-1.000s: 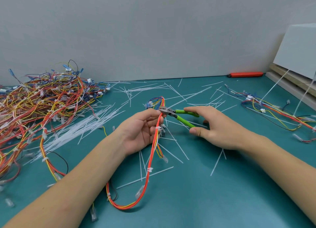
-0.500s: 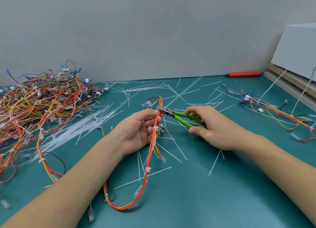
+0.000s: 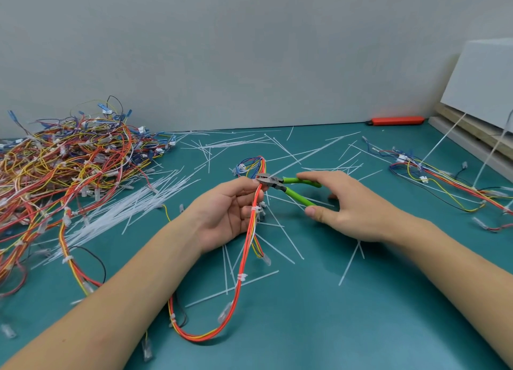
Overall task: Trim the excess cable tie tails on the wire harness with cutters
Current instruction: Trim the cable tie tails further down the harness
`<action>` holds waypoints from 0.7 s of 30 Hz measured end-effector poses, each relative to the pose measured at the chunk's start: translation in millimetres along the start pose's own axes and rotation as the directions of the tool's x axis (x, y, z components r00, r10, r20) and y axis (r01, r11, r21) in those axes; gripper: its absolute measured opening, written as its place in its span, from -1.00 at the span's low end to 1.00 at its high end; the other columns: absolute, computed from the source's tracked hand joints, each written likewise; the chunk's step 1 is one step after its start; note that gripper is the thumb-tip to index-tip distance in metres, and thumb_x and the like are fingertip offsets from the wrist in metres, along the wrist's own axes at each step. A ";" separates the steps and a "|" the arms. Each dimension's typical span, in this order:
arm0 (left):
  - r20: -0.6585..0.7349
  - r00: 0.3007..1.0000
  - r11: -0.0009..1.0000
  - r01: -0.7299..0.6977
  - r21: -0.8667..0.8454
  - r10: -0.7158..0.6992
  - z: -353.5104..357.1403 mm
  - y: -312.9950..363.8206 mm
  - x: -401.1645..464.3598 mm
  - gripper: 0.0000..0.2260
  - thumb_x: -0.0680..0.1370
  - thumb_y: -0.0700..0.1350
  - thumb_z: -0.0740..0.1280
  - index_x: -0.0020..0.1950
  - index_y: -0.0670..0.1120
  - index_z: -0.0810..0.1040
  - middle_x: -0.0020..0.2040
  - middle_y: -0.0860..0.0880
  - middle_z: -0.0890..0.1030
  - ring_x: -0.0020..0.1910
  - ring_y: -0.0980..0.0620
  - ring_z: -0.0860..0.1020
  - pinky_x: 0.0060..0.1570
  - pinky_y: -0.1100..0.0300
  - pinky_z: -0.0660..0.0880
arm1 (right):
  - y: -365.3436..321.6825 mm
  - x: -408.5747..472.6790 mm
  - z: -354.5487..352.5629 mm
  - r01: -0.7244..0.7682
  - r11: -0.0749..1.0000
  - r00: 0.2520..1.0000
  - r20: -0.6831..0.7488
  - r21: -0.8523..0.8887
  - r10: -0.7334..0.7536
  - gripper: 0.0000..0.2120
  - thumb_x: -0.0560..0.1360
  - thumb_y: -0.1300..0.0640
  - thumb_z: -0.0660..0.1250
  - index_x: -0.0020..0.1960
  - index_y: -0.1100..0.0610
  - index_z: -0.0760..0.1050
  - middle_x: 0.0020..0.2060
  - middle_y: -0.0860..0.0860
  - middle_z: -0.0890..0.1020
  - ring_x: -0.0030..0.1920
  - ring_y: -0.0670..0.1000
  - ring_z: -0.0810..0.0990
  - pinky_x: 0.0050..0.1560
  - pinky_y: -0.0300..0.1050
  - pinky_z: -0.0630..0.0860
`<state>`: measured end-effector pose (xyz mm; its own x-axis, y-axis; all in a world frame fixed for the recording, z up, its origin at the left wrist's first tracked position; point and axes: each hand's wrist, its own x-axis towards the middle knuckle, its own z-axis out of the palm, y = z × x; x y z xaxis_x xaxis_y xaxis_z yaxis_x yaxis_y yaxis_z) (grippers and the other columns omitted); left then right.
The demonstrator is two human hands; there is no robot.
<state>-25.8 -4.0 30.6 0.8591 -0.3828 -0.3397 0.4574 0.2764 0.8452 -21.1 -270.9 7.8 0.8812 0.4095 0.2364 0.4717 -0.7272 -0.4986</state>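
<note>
Left hand (image 3: 226,211) grips the wire harness (image 3: 244,247) just above the teal mat (image 3: 333,328); right hand (image 3: 347,206) holds the green cutters (image 3: 288,188), nose at the bundle's top; cut tie tails (image 3: 288,158) scattered behind.

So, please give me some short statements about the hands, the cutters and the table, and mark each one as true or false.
1. The left hand holds the wire harness. True.
2. The cutters have red handles. False: the handles are green.
3. The right hand holds the cutters, whose tip is at the harness. True.
4. The big pile of harnesses lies to the person's right. False: it lies to the left.
5. Cut tie tails lie loose on the table. True.
</note>
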 end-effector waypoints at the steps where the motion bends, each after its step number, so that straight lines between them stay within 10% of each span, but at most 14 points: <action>1: -0.001 1.000 1.000 -0.001 -0.001 0.001 -0.1 -0.2 0.0 -0.89 0.40 -0.11 0.43 -0.19 -0.12 0.73 -0.29 -0.01 0.61 -0.51 0.11 0.38 -0.48 0.25 0.40 | 0.4 0.1 0.6 0.001 1.000 1.000 0.002 -0.005 -0.001 -0.39 0.57 -0.07 0.44 0.57 -0.16 0.32 0.41 -0.31 0.40 0.40 -0.29 0.27 0.35 -0.31 0.25; 8: -0.003 1.000 1.000 -0.002 -0.019 0.002 -0.8 1.6 -0.4 -0.88 0.47 -0.12 0.41 -0.14 -0.13 0.71 -0.28 0.00 0.59 -0.52 0.11 0.37 -0.48 0.27 0.39 | -2.3 0.3 1.2 0.008 0.999 1.000 -0.022 -0.041 -0.009 -0.60 0.62 0.02 0.39 0.43 -0.16 0.45 0.13 -0.14 0.57 0.13 -0.17 0.39 0.11 -0.23 0.33; 21: 0.008 1.000 1.000 -0.017 0.017 0.017 -1.5 -1.2 1.4 -0.80 0.40 -0.10 0.43 -0.02 -0.14 0.66 -0.29 -0.01 0.64 -0.52 0.10 0.43 -0.45 0.24 0.44 | 1.0 0.1 -1.7 0.020 0.999 1.000 -0.003 -0.034 -0.020 -0.39 0.58 -0.06 0.43 0.57 -0.14 0.32 0.40 -0.33 0.38 0.44 -0.27 0.25 0.38 -0.34 0.19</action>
<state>-24.8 -3.5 28.4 0.8650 -0.3851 -0.3218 0.4384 0.2680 0.8579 -20.5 -272.5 8.8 0.8717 0.4221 0.2488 0.4898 -0.7376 -0.4648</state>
